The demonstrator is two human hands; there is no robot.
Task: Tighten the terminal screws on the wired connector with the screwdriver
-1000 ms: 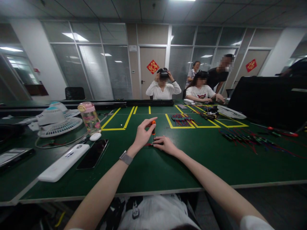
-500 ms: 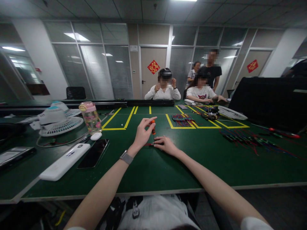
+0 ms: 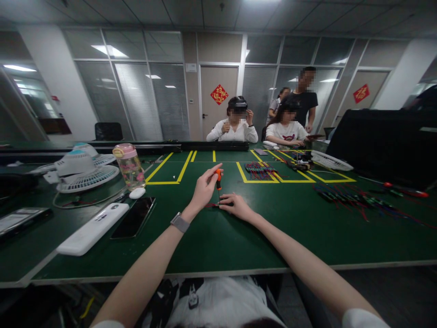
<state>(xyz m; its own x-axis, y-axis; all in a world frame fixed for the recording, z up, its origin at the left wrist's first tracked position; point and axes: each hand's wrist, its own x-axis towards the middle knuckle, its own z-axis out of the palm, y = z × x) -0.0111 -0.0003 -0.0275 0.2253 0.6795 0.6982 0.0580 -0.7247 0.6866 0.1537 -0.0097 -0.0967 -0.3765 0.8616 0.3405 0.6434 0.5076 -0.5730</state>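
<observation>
My left hand [image 3: 205, 184] is at the orange-and-black handle of a screwdriver [image 3: 219, 180], with the thumb against it and the index finger stretched out over its top. The screwdriver stands upright, its thin shaft pointing down at a small wired part [image 3: 217, 205] on the green table [image 3: 225, 246]. Red wire runs out from the left of that part. From the right, my right hand [image 3: 237, 205] rests low on the table, fingertips closed on the small part and hiding some of it.
To the left are a white power bank [image 3: 92, 230], a black phone [image 3: 134, 218], a pink-lidded bottle [image 3: 129, 167] and a white fan [image 3: 85, 175]. Wired boards [image 3: 261, 171] lie ahead, with another wired bundle [image 3: 358, 200] at right. Several people are beyond the table.
My left thumb and fingers have shifted on the screwdriver handle, and more of the handle shows. My right hand stays in place. Across the table, a person's hand has lowered slightly.
</observation>
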